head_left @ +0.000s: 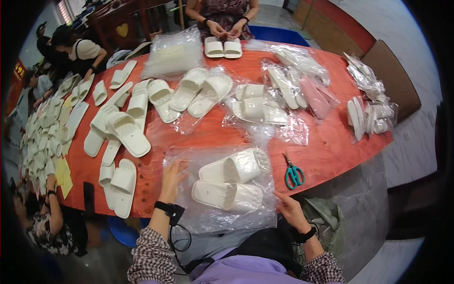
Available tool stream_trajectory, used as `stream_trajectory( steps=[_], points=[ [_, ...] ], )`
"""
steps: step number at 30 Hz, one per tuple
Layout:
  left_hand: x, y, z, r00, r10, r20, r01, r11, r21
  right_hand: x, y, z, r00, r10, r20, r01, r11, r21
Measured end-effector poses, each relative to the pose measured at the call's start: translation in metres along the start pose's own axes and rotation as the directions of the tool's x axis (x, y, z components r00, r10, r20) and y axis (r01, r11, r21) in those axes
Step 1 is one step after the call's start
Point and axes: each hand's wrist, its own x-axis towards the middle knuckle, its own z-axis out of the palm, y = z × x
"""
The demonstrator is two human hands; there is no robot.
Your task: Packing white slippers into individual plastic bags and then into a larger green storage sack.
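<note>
A clear plastic bag (pixel 189 215) lies at the table's near edge with a pair of white slippers (pixel 231 182) inside, side by side, toes to the right. My left hand (pixel 172 179) rests at the bag's left edge, its fingers stretched out and holding nothing. At the bag's right edge is my right hand (pixel 292 212), index finger extended against the plastic and the other fingers partly curled. Just beyond that hand lie teal-handled scissors (pixel 294 176). Dark bands circle both my wrists, and a cable hangs from the left one.
Unbagged white slippers (pixel 124 132) lie to my left, with a large heap (pixel 42 137) farther left. Bagged slippers (pixel 257 109) cover the middle; more wrapped pairs (pixel 371 113) sit at the right end. Across the red table (pixel 203 135), a person's hands (pixel 227 32) are above a slipper pair.
</note>
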Motion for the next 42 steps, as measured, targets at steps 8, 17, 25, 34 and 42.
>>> stream_trajectory(
  steps=[8, 17, 25, 34, 42],
  points=[
    [0.005, 0.032, -0.001, 0.986, -0.071, 0.151, 0.066, 0.997, 0.037, 0.007, -0.023, -0.013, 0.878, 0.036, 0.476, 0.098, 0.962, -0.254],
    [-0.024, 0.037, -0.021, 0.96, -0.237, 0.15, 0.211, 0.963, 0.167, 0.092, -0.062, -0.005, 0.981, -0.064, 0.184, 0.126, 0.93, -0.346],
    [-0.049, -0.002, -0.071, 0.923, -0.169, 0.345, 0.017, 0.915, 0.403, 0.139, -0.007, 0.049, 0.902, -0.372, 0.218, 0.43, 0.738, -0.519],
    [-0.034, 0.015, -0.063, 0.816, -0.238, 0.527, 0.192, 0.971, 0.14, 0.142, -0.001, 0.055, 0.918, -0.356, 0.175, 0.395, 0.783, -0.481],
    [-0.014, 0.022, -0.004, 0.816, -0.203, 0.542, -0.105, 0.869, 0.483, 0.141, 0.006, 0.054, 0.927, -0.33, 0.177, 0.374, 0.795, -0.478]
  ],
)
